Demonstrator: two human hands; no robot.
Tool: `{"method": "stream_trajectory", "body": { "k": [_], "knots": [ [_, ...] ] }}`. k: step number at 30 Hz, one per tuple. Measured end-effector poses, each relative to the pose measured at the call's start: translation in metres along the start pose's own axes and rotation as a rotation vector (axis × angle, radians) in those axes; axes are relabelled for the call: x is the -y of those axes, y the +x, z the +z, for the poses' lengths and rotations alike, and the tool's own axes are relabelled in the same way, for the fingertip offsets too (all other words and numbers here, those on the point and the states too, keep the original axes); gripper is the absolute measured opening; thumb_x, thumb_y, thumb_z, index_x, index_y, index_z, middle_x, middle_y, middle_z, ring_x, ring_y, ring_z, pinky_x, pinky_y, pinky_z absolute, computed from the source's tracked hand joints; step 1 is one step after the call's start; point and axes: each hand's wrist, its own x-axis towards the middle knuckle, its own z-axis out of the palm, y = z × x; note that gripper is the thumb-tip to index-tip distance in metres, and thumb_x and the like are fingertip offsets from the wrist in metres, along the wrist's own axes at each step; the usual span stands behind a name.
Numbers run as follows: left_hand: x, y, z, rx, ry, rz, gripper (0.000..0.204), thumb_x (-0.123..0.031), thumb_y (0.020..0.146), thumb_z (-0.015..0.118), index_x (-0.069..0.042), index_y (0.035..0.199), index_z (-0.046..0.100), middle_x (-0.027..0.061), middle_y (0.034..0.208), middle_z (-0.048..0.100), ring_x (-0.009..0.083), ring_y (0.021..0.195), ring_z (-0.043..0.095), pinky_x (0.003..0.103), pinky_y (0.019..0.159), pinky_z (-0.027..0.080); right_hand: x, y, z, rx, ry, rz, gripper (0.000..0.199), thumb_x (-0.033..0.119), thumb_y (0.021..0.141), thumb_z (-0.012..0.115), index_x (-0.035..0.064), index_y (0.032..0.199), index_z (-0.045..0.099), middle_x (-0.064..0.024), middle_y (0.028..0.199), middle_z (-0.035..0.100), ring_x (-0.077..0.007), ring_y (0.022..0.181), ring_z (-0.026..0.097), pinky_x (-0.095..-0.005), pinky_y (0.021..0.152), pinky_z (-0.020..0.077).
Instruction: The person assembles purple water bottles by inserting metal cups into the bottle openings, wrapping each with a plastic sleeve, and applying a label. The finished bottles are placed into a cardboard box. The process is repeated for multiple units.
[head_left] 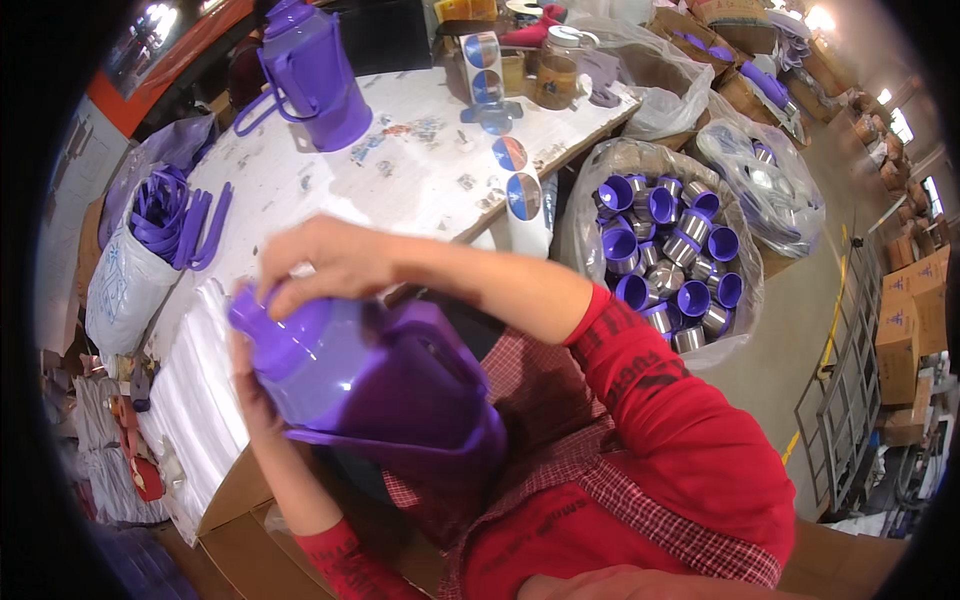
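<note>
A large purple thermos jug [340, 370] lies tilted against my lap, its top pointing to the left. Its shoulder is a glossy, paler purple, and the wide body below is darker. My right hand [325, 262] reaches across and grips the purple top [275, 325], slightly smeared by motion. Along the far left side of the jug, my left hand [255, 385] holds it near the shoulder, most of its fingers hidden behind. A second purple jug [325, 95] with a side handle stands upright on the white table [420, 120].
Right of the table, a plastic-lined container holds several purple-and-steel cups [690, 245]. A white sack [125, 300] of purple strips [165, 215] sits at the left. A strip of round stickers [523, 195] hangs over the table edge, near a jar [557, 80]. Cardboard boxes [915, 320] stand far right.
</note>
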Motion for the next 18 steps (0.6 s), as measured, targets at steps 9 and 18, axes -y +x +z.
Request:
{"method": "stream_trajectory", "body": {
  "k": [9,18],
  "knots": [
    [0.054,-0.011,-0.015,-0.252,0.067,-0.432,0.059,-0.041,0.091,0.060,0.000,0.131,0.048,0.0133,0.122,0.058,0.0217,0.109,0.058,0.032,0.094,0.048,-0.102,-0.232,-0.198,-0.330,-0.899,0.676,0.043,0.024,0.069,0.081,0.0097,0.107,0.068,-0.0092,0.115,0.064,-0.0302,0.114,0.054,-0.0391,0.099,0.0435],
    [0.052,0.006,-0.005,-0.292,0.508,-0.384,0.044,-0.041,0.093,0.060,-0.002,0.112,0.058,0.0051,0.099,0.058,0.0126,0.090,0.054,0.026,0.080,0.044,-0.146,-0.273,-0.213,-0.366,-0.894,0.544,0.021,0.019,0.071,0.078,0.0083,0.086,0.069,-0.0062,0.088,0.067,-0.0264,0.087,0.060,-0.0363,0.081,0.0456]
  ]
}}
